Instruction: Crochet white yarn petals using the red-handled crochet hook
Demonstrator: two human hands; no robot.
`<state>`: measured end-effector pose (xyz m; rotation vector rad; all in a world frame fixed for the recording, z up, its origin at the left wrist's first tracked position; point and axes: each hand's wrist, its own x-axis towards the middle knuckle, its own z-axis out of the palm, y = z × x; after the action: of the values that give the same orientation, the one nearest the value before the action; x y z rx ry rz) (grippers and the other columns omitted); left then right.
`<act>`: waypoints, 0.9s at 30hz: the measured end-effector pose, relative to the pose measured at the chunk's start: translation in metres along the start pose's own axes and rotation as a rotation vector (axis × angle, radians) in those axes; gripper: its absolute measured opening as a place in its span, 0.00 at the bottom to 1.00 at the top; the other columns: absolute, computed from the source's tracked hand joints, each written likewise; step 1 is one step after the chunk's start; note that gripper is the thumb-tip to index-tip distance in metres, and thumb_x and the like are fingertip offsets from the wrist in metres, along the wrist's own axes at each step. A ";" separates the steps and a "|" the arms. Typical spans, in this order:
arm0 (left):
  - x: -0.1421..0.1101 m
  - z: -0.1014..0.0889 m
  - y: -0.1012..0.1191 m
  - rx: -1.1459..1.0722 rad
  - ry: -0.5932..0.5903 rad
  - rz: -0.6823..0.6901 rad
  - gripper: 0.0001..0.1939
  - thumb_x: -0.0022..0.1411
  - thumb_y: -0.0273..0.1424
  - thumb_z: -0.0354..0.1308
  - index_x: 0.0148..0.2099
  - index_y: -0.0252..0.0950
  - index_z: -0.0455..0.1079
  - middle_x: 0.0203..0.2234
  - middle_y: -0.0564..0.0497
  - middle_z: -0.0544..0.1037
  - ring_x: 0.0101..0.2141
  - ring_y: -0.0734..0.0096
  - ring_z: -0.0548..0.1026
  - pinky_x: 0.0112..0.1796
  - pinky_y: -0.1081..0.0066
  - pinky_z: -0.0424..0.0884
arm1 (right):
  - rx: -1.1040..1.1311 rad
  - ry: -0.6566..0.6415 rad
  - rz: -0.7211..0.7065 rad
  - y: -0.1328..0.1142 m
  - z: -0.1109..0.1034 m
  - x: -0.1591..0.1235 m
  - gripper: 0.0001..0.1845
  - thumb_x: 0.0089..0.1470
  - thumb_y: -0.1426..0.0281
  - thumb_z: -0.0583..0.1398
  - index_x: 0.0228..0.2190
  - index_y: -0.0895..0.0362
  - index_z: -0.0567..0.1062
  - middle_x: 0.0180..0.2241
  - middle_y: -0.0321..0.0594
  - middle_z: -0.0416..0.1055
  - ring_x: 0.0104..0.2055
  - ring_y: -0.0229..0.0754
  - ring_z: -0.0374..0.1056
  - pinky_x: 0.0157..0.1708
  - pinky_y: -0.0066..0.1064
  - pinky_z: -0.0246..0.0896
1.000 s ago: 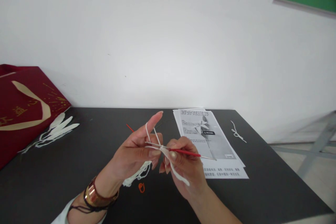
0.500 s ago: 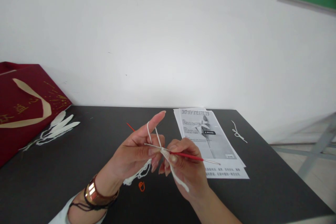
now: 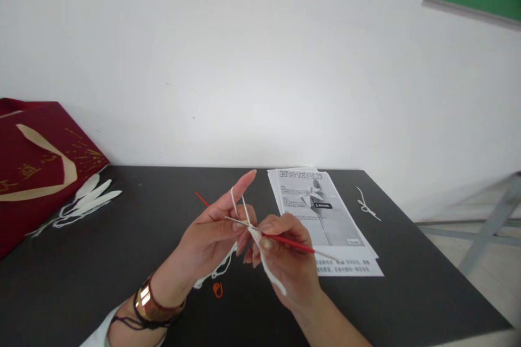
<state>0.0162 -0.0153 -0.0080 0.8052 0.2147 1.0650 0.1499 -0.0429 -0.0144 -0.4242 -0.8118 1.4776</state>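
Black tabletop [image 3: 142, 238] against a plain white wall [image 3: 260, 65]. White crochet piece [image 3: 269, 274], slender and tapering, is held above the tabletop between both hands, its worked end at the hook shaft. Right hand [image 3: 295, 265]: closed on the red-handled hook [image 3: 291, 241] and the piece, fingers bunched. Left hand [image 3: 201, 241]: holding the white yarn [image 3: 246, 209], which runs over the raised index finger; thumb and remaining fingers are drawn in near the hook tip, their exact pinch partly hidden.

Assessment: sound handling calls for even tension over the index finger, a steady pinch close to the stitches and the hook head turned so as not to split the strand; a slack loop could slip off.

Below the left hand lie loose yarn strands [image 3: 222, 269], with an orange marker [image 3: 216, 287] just beside. Beyond that hand, a thin red rod [image 3: 201, 198]. Printed sheets [image 3: 345, 254] overlap near the right hand; a knotted yarn scrap [image 3: 365, 208] lies farther right. White petal-like pieces [image 3: 95, 204] rest beside the dark red bag [image 3: 44, 119]. Its contents cannot be seen.
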 end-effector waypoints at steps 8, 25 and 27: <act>0.000 0.008 -0.006 0.147 0.021 0.080 0.34 0.60 0.27 0.62 0.66 0.51 0.59 0.31 0.54 0.70 0.27 0.75 0.70 0.27 0.75 0.69 | -0.059 0.062 -0.084 0.001 -0.002 0.002 0.06 0.46 0.72 0.71 0.27 0.50 0.80 0.24 0.33 0.75 0.24 0.37 0.71 0.21 0.27 0.67; -0.002 0.019 -0.012 0.369 0.431 0.250 0.30 0.59 0.25 0.64 0.61 0.52 0.65 0.29 0.57 0.73 0.31 0.77 0.71 0.34 0.77 0.71 | -0.107 0.217 -0.082 0.009 -0.009 0.009 0.06 0.50 0.66 0.68 0.32 0.53 0.83 0.31 0.36 0.78 0.33 0.37 0.74 0.32 0.25 0.71; -0.001 0.016 -0.011 0.403 0.436 0.258 0.30 0.58 0.24 0.64 0.61 0.52 0.67 0.29 0.57 0.72 0.30 0.79 0.71 0.34 0.78 0.70 | -0.040 0.243 -0.029 0.007 -0.011 0.011 0.07 0.47 0.67 0.70 0.32 0.53 0.83 0.30 0.35 0.79 0.31 0.35 0.74 0.31 0.23 0.71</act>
<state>0.0316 -0.0265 -0.0044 0.9684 0.7284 1.4627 0.1510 -0.0290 -0.0243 -0.6066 -0.6513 1.3537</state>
